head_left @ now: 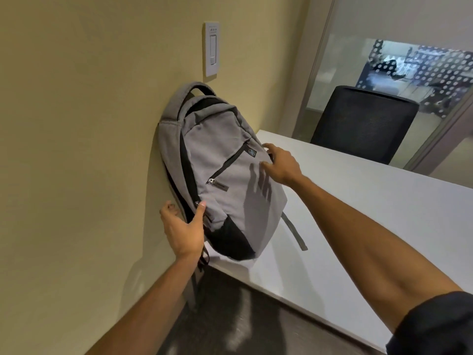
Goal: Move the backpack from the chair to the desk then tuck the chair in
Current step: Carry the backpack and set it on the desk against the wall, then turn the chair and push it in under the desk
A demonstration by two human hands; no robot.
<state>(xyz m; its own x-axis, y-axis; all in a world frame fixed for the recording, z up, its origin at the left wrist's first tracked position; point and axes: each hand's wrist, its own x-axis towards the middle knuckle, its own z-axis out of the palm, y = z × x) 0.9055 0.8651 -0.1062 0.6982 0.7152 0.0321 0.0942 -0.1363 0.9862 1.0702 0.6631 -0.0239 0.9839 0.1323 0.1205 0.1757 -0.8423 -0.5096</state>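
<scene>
Now backpack (220,172) stands on desk (358,213) between both loose, spread grips, left hand (183,231), right hand (280,162)

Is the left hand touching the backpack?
Touching. The head view shows the left hand cupped on the backpack at its lower side, thumb pressed on the grey fabric beside a zipper, with no gap visible.

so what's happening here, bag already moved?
Yes. The grey backpack stands on end on the white desk, leaning against the yellow wall under a wall switch. The person's left hand cups its lower side by the wall; the right hand has its fingers spread at the bag's other edge, steadying it. A black chair sits on the desk's far side. The chair to tuck in isn't clearly in view.
</scene>
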